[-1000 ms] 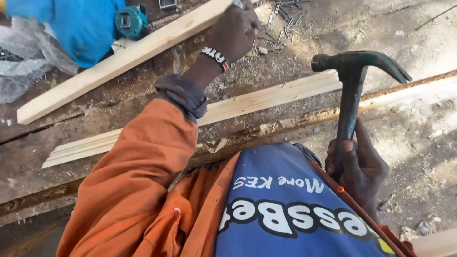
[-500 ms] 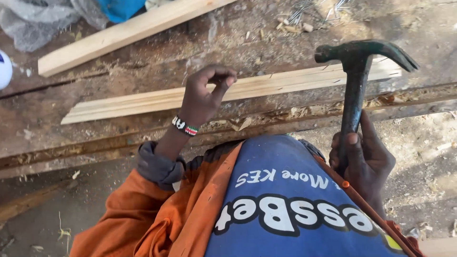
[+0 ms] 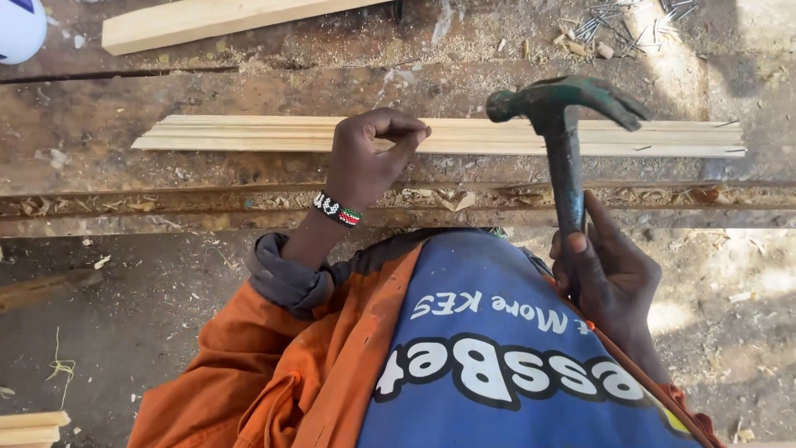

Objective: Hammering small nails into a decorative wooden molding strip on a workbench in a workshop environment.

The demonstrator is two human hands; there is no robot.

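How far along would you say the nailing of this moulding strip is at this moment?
Done: the moulding strip lies flat on the workbench. In hand: the left hand pinches something small over it, likely a nail; the right hand holds the hammer raised. Left: no strike yet.

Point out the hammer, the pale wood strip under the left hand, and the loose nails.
hammer [image 3: 566, 170], head view, on its dark handle.
wood strip [image 3: 249, 133], head view, on its left stretch.
nails [image 3: 618, 25], head view, middle of the scattered pile.

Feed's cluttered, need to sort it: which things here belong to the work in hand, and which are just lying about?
In use:
left hand, fingers pinched over the wood strip
right hand holding the hammer

Lying about:
loose nails
thicker plank
white round object
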